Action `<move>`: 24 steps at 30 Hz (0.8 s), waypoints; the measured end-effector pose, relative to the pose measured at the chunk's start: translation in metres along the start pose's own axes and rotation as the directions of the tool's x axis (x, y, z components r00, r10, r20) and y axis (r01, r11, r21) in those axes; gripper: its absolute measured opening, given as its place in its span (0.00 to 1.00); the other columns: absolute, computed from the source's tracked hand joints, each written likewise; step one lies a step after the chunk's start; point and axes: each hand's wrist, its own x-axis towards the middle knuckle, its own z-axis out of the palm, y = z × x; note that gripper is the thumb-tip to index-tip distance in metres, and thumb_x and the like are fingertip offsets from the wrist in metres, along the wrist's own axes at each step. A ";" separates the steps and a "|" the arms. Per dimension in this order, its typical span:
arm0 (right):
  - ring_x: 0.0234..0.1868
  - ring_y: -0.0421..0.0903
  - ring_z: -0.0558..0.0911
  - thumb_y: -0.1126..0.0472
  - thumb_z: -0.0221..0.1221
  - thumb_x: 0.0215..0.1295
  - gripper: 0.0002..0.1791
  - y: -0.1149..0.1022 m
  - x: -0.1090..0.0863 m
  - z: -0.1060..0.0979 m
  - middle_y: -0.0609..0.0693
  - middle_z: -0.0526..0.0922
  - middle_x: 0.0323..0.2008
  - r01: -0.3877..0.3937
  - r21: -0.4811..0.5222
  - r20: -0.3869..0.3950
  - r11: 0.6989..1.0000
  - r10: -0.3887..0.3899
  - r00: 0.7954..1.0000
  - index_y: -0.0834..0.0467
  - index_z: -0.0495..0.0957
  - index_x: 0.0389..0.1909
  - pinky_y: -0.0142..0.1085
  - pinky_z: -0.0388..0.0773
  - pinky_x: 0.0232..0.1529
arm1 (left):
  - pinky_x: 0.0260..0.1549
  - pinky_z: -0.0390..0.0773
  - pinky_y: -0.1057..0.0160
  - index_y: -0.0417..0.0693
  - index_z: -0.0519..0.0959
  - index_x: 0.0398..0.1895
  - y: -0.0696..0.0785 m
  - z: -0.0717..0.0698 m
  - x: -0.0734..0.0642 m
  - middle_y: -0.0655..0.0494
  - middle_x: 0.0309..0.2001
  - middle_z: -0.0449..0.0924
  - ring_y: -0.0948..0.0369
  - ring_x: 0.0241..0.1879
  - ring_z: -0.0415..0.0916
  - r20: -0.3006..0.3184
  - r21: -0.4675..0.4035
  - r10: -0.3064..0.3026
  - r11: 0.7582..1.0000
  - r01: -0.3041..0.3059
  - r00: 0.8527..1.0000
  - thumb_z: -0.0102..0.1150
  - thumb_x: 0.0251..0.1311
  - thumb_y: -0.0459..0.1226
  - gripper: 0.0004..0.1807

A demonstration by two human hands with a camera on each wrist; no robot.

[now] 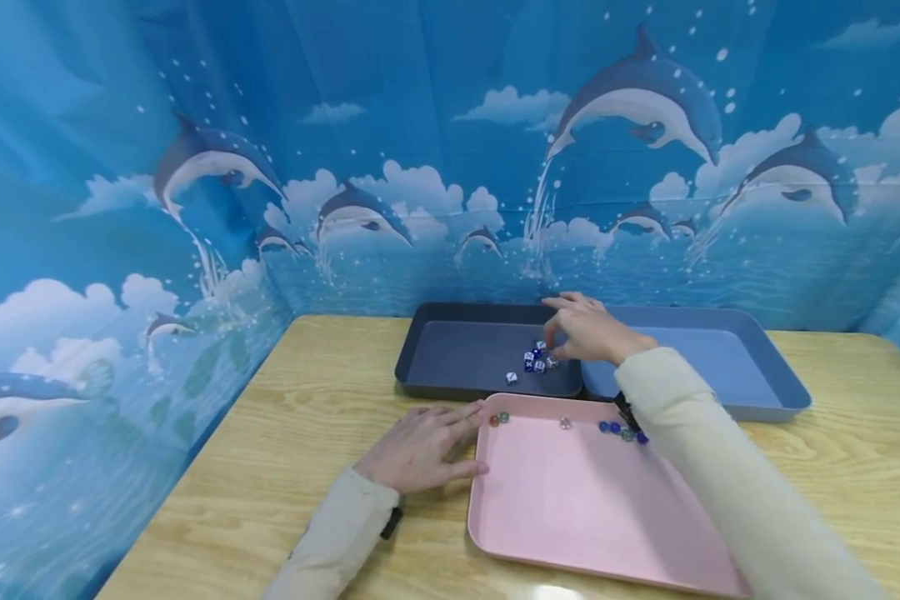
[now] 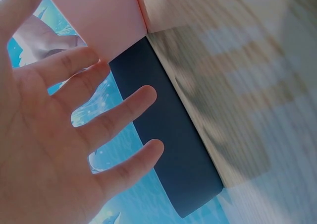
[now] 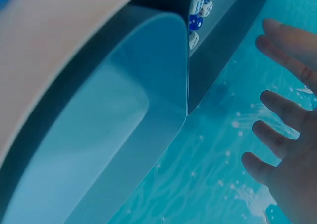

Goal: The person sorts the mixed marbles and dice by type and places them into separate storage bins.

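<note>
My left hand (image 1: pixel 423 450) lies beside the pink tray (image 1: pixel 592 500), its fingers spread. Fingertips of that hand rest at the tray's left rim. In the left wrist view the left fingers (image 2: pixel 121 120) are extended and hold nothing. My right hand (image 1: pixel 588 329) hovers at the right end of the black tray (image 1: pixel 450 354), thumb and fingers pointing down beside a cluster of blue and white dice (image 1: pixel 540 365). From the right wrist view, the right fingers (image 3: pixel 277 135) look loosely stretched, with nothing visible between them. One white die (image 1: pixel 512 378) sits apart from the cluster.
A blue-grey tray (image 1: pixel 697 358) adjoins the black one on the right, under the right forearm. Along the pink tray's far edge lie green and orange marbles (image 1: pixel 504 417), a clear one (image 1: pixel 566 423) and several blue ones (image 1: pixel 604 427). A dolphin-printed curtain (image 1: pixel 435 125) hangs behind the wooden table (image 1: pixel 315 367).
</note>
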 end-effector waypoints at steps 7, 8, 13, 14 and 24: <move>0.74 0.73 0.52 0.65 0.71 0.60 0.03 0.004 -0.015 0.000 0.71 0.60 0.73 0.002 -0.010 -0.021 1.000 -0.002 1.000 0.54 0.87 0.31 0.74 0.47 0.67 | 0.61 0.73 0.41 0.53 0.62 0.78 0.000 0.000 0.000 0.53 0.75 0.62 0.47 0.64 0.74 -0.007 0.006 -0.001 1.000 0.001 1.000 0.55 0.69 0.61 0.41; 0.74 0.73 0.52 0.65 0.71 0.60 0.04 0.005 -0.017 0.000 0.71 0.60 0.73 0.000 -0.013 -0.022 1.000 0.000 1.000 0.54 0.87 0.31 0.74 0.47 0.67 | 0.61 0.73 0.41 0.53 0.62 0.78 0.000 0.001 0.000 0.53 0.75 0.62 0.47 0.64 0.74 -0.007 0.006 -0.002 1.000 0.002 1.000 0.55 0.69 0.61 0.41; 0.73 0.74 0.52 0.65 0.72 0.59 0.04 0.008 -0.028 0.000 0.71 0.62 0.72 0.017 -0.034 -0.052 0.999 -0.019 0.998 0.53 0.87 0.31 0.75 0.48 0.66 | 0.61 0.73 0.41 0.53 0.62 0.78 0.001 0.000 0.000 0.53 0.76 0.62 0.46 0.64 0.73 -0.007 0.008 0.001 1.000 -0.001 1.000 0.55 0.69 0.61 0.41; 0.73 0.74 0.52 0.65 0.73 0.58 0.04 0.008 -0.030 -0.001 0.71 0.62 0.72 0.022 -0.037 -0.058 0.999 -0.024 0.998 0.53 0.87 0.31 0.75 0.47 0.66 | 0.61 0.73 0.41 0.53 0.62 0.78 0.001 0.000 0.000 0.53 0.75 0.62 0.46 0.64 0.73 -0.008 0.008 0.003 1.000 -0.003 1.000 0.55 0.69 0.61 0.41; 0.73 0.75 0.53 0.64 0.72 0.58 0.05 0.010 -0.051 -0.006 0.71 0.63 0.72 0.024 -0.062 -0.054 0.998 -0.027 0.998 0.50 0.87 0.31 0.75 0.48 0.66 | 0.61 0.73 0.42 0.53 0.61 0.79 0.000 0.001 0.000 0.53 0.76 0.61 0.47 0.64 0.74 0.000 0.008 -0.003 1.000 0.003 1.000 0.55 0.69 0.61 0.41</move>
